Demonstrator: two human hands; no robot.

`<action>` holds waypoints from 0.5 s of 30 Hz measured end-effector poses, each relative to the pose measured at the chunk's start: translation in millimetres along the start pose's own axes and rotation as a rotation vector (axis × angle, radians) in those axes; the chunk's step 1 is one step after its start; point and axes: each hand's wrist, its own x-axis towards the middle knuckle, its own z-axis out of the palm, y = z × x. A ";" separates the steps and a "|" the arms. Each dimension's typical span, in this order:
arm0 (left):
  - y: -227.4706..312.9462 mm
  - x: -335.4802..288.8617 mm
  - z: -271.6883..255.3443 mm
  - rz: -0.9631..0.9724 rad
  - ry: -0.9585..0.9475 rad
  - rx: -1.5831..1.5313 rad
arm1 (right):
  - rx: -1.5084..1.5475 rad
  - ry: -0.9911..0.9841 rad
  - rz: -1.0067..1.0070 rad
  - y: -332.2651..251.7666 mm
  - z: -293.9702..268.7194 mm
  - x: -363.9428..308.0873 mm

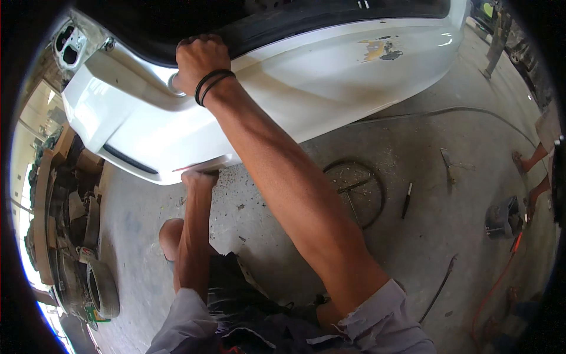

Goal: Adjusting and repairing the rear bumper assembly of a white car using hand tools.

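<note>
The right arm [289, 177] slants forward and leftward, the right hand [202, 58] knuckles uppermost, fingers bent, tips hidden. The left arm [193, 242] reaches nearly straight forward, the left hand's [199, 180] fingers mostly hidden.

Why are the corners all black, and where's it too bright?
Head view: the wide fisheye lens leaves dark corners and bends straight edges near the rim; head view: the far-left background is washed out white, and small glints shine on the white bumper.

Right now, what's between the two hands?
A stretch of white bumper, no loose item on it: right hand at its upper edge, left hand at its lower edge. Shows in the head view.
</note>
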 end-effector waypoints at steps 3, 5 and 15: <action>-8.9 -82.0 22.6 0.054 0.068 0.300 | 0.039 0.050 -0.007 5.9 6.9 -5.6; -6.1 -136.6 47.4 0.234 0.028 0.442 | 0.097 0.031 -0.110 19.5 1.4 -10.6; 49.7 -236.2 228.2 1.208 -0.469 1.425 | -0.311 -0.213 -0.102 283.7 -183.0 -19.1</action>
